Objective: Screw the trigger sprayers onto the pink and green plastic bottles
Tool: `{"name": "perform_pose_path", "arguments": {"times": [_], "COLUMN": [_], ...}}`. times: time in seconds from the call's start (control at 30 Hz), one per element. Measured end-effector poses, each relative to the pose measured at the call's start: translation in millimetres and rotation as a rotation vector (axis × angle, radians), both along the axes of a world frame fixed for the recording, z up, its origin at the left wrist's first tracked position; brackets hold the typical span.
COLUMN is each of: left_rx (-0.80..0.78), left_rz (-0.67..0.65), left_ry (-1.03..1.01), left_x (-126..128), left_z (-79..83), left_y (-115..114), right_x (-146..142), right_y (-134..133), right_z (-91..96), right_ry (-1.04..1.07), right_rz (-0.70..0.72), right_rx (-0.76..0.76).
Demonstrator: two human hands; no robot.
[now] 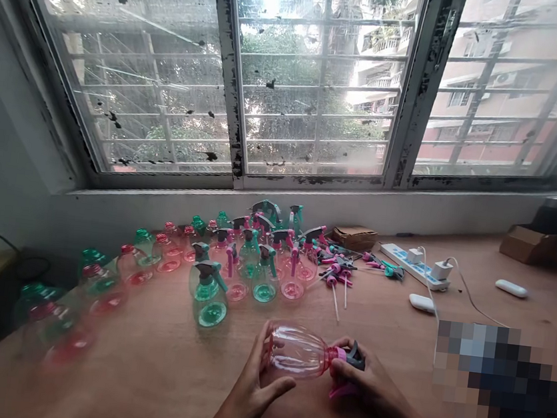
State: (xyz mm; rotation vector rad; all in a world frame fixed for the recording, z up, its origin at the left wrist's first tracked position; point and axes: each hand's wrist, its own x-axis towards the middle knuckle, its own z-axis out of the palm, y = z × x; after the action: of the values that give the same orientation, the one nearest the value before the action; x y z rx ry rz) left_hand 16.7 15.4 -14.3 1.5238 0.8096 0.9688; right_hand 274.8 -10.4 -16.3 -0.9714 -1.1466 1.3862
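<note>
A clear pink spray bottle [298, 352] lies sideways above the front of the table, its base to the left. My left hand [259, 374] cups the base end, fingers behind the bottle and thumb stretched along the near side. My right hand [358, 372] is closed around the spray head [353, 356] at the neck, a black and pink trigger top with a pink collar. The head sits on the bottle's neck; whether it is screwed tight I cannot tell. Beyond my hands stand several pink and green bottles with spray heads on, such as a green spray bottle [212, 299].
Open-necked bottles [99, 286] line the table's left side. Loose spray heads [336, 272] with thin tubes lie in a pile near a power strip [415, 266]. A cardboard box [529, 243] and white devices [511, 288] are at right. A window runs along the back.
</note>
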Motion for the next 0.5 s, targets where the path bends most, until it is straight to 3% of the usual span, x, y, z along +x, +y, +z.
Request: {"name": "perform_pose_path", "arguments": {"times": [0.33,0.5], "left_rx": [-0.01,-0.03], "left_rz": [-0.066,-0.03], "left_ry": [-0.013,-0.029], "left_x": [1.6,1.3], "left_z": [5.5,2.0], "left_y": [-0.3,1.1], "right_x": [2.0,3.3], "right_y": [1.6,1.5], "right_z": [-5.2,-7.1], "right_ry": [0.042,0.054], "right_rz": [-0.009,0.011], "right_rx": [0.016,0.016]}}
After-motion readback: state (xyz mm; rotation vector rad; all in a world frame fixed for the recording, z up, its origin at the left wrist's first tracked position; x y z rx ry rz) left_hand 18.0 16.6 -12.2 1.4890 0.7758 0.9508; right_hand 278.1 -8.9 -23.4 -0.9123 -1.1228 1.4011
